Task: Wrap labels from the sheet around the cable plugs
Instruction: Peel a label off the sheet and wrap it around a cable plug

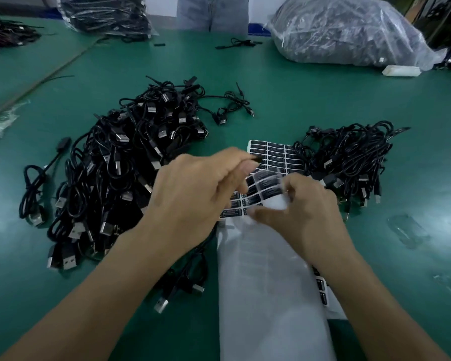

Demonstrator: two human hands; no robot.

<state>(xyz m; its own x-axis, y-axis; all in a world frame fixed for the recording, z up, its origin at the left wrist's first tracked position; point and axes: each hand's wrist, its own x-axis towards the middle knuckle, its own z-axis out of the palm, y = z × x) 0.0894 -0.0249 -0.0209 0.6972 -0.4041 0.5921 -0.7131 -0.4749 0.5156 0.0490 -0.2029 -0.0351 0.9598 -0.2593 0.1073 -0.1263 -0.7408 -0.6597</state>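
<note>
- Sheet (274, 152): lies on the green table (375, 100) in front of the worker. Rows of black labels (277, 146) cover its far part. Its near part is bare white backing, running back under the right forearm.
- Left hand (193, 188): held just above the sheet's left edge. Thumb and forefinger are closed in a pinch on a small black plug (257, 159), which sticks out over the label rows. The other fingers are curled in.
- Right hand (305, 209): on the sheet's middle. Fingers and thumb are curled round a lifted, bent-over fold of the sheet, which carries labels. Motion blur hides whether a single label is peeling free.
- Cable (193, 259): trails from under the left hand along the sheet's left side. A metal USB end (162, 304) lies near it.
- Big pile (120, 173): loose black cables with USB ends, left of the sheet, touching its far-left corner.
- Small pile (349, 162): more cables, right of the sheet, overlapping its right edge.
- Bag (344, 32): clear plastic, stuffed with cables, well beyond the sheet to the right.
- Person (211, 11): stands at the table edge beyond the sheet; only the jeans show.
</note>
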